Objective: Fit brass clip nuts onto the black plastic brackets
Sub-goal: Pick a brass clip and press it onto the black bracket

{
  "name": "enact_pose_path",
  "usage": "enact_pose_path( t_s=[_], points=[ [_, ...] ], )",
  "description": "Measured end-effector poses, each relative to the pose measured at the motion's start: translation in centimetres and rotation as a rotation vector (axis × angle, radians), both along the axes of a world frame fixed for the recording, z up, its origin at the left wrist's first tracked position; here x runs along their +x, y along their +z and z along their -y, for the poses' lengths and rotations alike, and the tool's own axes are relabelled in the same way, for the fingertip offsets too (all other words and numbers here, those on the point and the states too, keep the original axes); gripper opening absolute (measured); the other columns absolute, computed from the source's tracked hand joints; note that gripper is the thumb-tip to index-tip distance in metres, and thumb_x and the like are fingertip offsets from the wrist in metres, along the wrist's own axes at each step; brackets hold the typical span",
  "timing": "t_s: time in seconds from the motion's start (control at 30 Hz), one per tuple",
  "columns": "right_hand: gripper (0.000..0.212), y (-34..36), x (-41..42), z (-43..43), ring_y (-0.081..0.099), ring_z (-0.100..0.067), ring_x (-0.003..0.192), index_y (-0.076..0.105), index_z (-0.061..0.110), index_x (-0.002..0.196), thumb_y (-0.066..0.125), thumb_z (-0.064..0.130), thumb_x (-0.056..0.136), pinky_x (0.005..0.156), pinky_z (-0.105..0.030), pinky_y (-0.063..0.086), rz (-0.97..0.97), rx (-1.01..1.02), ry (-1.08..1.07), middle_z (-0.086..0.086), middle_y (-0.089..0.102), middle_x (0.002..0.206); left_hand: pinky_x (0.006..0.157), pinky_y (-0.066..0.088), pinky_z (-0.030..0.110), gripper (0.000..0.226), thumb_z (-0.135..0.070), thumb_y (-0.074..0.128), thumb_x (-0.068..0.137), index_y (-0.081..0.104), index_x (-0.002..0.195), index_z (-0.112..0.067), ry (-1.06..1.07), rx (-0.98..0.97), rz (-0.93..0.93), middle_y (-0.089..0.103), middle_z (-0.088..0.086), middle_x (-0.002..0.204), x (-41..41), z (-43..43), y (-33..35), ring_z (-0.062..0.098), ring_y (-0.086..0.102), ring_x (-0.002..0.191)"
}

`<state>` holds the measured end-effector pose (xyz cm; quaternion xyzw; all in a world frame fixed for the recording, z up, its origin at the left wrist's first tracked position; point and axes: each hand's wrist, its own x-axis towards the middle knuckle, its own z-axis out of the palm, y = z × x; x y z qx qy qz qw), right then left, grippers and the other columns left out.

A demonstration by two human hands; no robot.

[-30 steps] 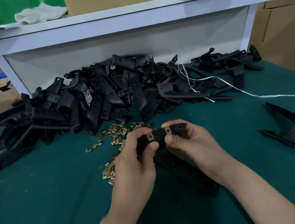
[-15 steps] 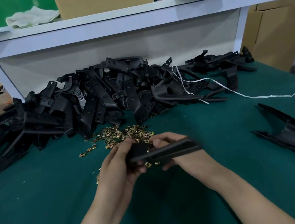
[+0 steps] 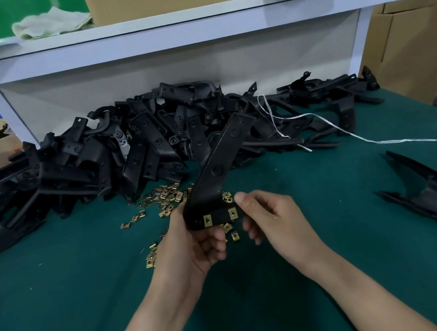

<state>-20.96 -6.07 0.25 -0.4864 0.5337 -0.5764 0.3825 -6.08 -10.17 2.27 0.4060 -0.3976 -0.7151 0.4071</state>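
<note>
Green worktop, one bracket held up.
Left hand grips, right hand pinches its nutted end; likely light, stiff, so hold there.

Head view. Both hands hold one long black plastic bracket above the green-covered bench. The left hand grips its lower end from beneath; the right hand pinches the right tip of its short foot. The bracket's arm tilts up and to the right. On the foot sit two brass clip nuts, side by side. Below lie loose brass clip nuts, scattered before a heap of black brackets. A curved black plastic part lies well apart at right.
</note>
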Motion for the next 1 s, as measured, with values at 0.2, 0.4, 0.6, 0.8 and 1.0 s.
enact_pose_path(
  t_s=[0.2,0.4,0.6,0.8,1.0],
  points=[
    [0.031,-0.1,-0.1,0.0,0.058,-0.009,0.057,0.068,0.032,0.071,0.06,0.055,0.089,0.053,-0.021,0.048,0.004,-0.012,-0.008,0.005,0.063,0.062,0.045,0.044,0.027,0.042,-0.039,0.034,0.106,0.061,0.093,-0.01,-0.007,-0.021,0.008,0.054,0.009,0.06,0.0,0.0,0.1,0.019,0.047,0.049],
    [0.027,0.0,-0.1,0.1,0.058,-0.01,0.057,0.068,0.036,0.069,0.059,0.051,0.091,0.053,-0.023,0.049,0.016,-0.041,-0.036,0.005,0.062,0.062,0.045,0.045,0.027,0.042,-0.04,0.034,0.106,0.059,0.107,-0.007,-0.019,-0.036,-0.049,0.055,0.011,0.061,-0.3,0.0,0.1,0.021,0.048,0.048],
    [0.026,-0.1,-0.2,0.2,0.057,-0.01,0.057,0.07,0.034,0.073,0.059,0.049,0.092,0.052,-0.023,0.049,0.026,-0.053,-0.05,0.005,0.062,0.062,0.048,0.046,0.028,0.047,-0.044,0.032,0.106,0.058,0.112,-0.006,-0.046,-0.063,-0.065,0.056,0.011,0.065,-0.2,0.1,-0.3,0.021,0.05,0.051],
    [0.031,-0.3,-0.4,0.5,0.058,-0.011,0.056,0.071,0.023,0.079,0.059,0.048,0.092,0.052,-0.023,0.049,0.051,-0.053,-0.078,0.004,0.062,0.062,0.054,0.05,0.031,0.026,-0.023,0.033,0.1,0.05,0.087,-0.008,-0.065,-0.122,-0.164,0.065,0.016,0.078,0.0,0.1,-0.7,0.022,0.057,0.065],
    [0.032,-0.4,-0.6,0.5,0.057,-0.011,0.057,0.07,0.015,0.084,0.059,0.043,0.096,0.053,-0.024,0.049,0.043,-0.05,-0.07,0.004,0.062,0.063,0.059,0.053,0.027,0.021,-0.02,0.049,0.104,0.065,0.09,-0.017,0.026,-0.381,0.141,0.071,0.006,0.081,-0.3,-0.2,-2.3,0.017,0.064,0.069]
  ],
)
